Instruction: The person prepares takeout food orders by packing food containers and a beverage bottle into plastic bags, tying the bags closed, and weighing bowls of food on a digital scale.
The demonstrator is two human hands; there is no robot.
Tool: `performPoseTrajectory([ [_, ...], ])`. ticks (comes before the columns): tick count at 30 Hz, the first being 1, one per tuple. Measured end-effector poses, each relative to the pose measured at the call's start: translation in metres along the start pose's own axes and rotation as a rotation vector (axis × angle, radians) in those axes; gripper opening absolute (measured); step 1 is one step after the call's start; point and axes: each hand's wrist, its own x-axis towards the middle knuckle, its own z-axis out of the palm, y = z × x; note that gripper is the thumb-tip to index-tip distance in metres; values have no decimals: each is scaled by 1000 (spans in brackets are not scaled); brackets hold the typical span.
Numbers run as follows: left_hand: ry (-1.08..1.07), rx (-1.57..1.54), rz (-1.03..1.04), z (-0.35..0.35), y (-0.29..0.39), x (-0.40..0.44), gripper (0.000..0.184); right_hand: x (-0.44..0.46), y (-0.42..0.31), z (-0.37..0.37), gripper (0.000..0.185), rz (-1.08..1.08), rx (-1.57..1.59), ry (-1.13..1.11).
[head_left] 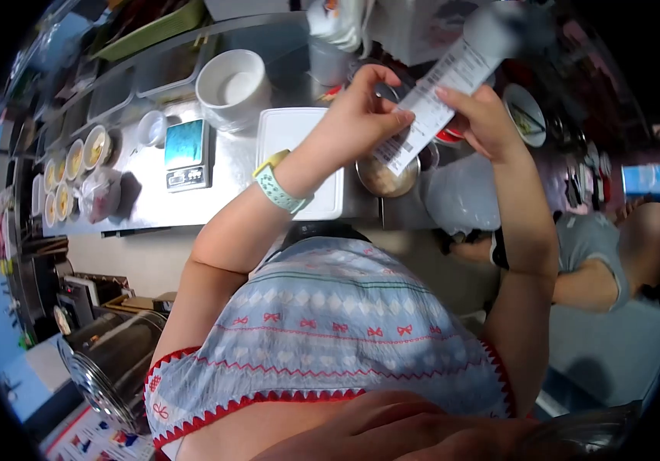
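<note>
The slip (429, 112), a long printed paper strip in the upper right of the frame, is held in both hands: the left hand (368, 111) pinches one edge with the thumb, and the right hand (484, 123) grips the other edge, thumb on the print. The likeliest trouble is below it, where its lower end overlaps the rim of the pan (395, 184); whether paper and pan touch cannot be told, but a small dip of the wrists could put it into the pale food and wet or smear the print. Pulling the hands apart could tear so thin a strip, since each has its own edge, and its top end, blurred, could curl back over the lines. The pan's handle points toward the apron (338, 307) near the edge of the counter (238, 188), so a forearm or the cloth could catch it and swing the pan. The plastic bag (464, 192) sits just beside the pan, under the right forearm; a lowered elbow could push it against the rim or off the edge.
</note>
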Motion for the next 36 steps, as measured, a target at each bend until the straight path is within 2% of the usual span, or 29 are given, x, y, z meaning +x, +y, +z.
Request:
performPoseTrajectory([
  [4, -17, 93, 24, -5, 1, -5, 37, 1, -6, 3, 27, -8, -348, -86],
  [6, -26, 128, 53, -5, 2, -7, 35, 5, 3, 2, 26, -30, -292, -81],
  [8, -32, 162, 83, -9, -7, -6, 35, 6, 8, -2, 35, 21, -314, -137],
  [10, -48, 173, 76, -17, -13, -13, 38, 4, 5, -11, 32, -39, -301, -154],
  [12, 55, 351, 237, -26, -19, -28, 39, 10, 3, -47, 21, -280, -250, 223],
  [14, 163, 406, 208, -54, -35, -51, 37, 24, -22, -110, 25, -609, -487, 676],
  [16, 325, 403, 225, -80, -58, -77, 33, 45, -42, -172, 29, -1069, -550, 853],
  [18, 458, 319, 185, -101, -82, -104, 32, 92, -45, -264, 32, -1346, -622, 609],
  [19, 508, 324, 137, -110, -91, -119, 31, 102, -46, -277, 26, -985, -208, 617],
  [20, 563, 326, 90, -114, -100, -134, 30, 138, -26, -352, 27, -958, -599, 688],
  [21, 620, 304, 60, -116, -108, -147, 29, 157, -19, -377, 29, -747, -577, 726],
  [23, 682, 326, 15, -113, -117, -168, 28, 191, 2, -425, 38, -498, -779, 754],
  [26, 746, 398, -36, -112, -118, -186, 25, 202, -15, -393, 51, -143, -842, 1016],
  [27, 788, 420, -86, -111, -118, -189, 24, 200, -16, -400, 50, -177, -1018, 874],
  [29, 808, 415, -100, -109, -121, -190, 24, 190, -47, -356, 44, -50, -786, 755],
  [30, 824, 413, -108, -109, -123, -190, 23, 211, -28, -402, 43, -224, -696, 627],
  [31, 825, 391, -120, -109, -126, -192, 25, 238, -4, -458, 42, -371, -742, 522],
  [33, 827, 380, -151, -109, -124, -190, 24, 254, 13, -479, 40, -511, -781, 407],
  [36, 843, 353, -147, -126, -147, -206, 23, 234, -8, -408, 42, -294, -968, 541],
])
